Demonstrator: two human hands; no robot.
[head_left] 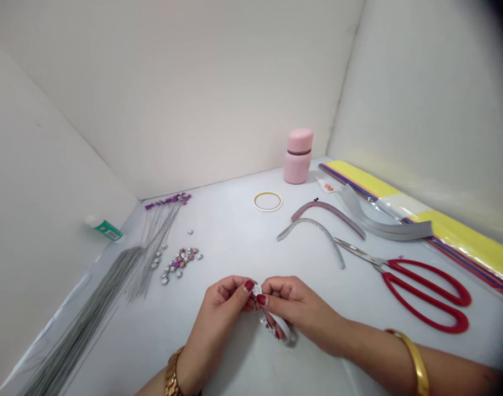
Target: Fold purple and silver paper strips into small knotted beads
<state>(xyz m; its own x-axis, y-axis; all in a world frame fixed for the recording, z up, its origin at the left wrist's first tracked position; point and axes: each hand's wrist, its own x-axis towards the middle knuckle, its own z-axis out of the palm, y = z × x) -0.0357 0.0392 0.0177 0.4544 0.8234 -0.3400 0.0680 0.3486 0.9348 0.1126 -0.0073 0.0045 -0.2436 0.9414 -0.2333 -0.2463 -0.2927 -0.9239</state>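
Observation:
Near the front middle of the table, my left hand and my right hand meet with fingertips pinched. Between them is a silver paper strip, with a small folded knot at the thumbs. The strip's loose end curls down below my right hand, and part of it is hidden by the fingers. To the left lies a loose group of small folded paper stars in silver, pink and purple. Two cut strips, one pinkish and one silver, arch on the table beyond my right hand.
Red-handled scissors lie at the right, by a wide bundle of silver strips and plastic-wrapped coloured paper. A pink flask and tape ring stand farther back. Grey wires and purple-tipped stems lie left.

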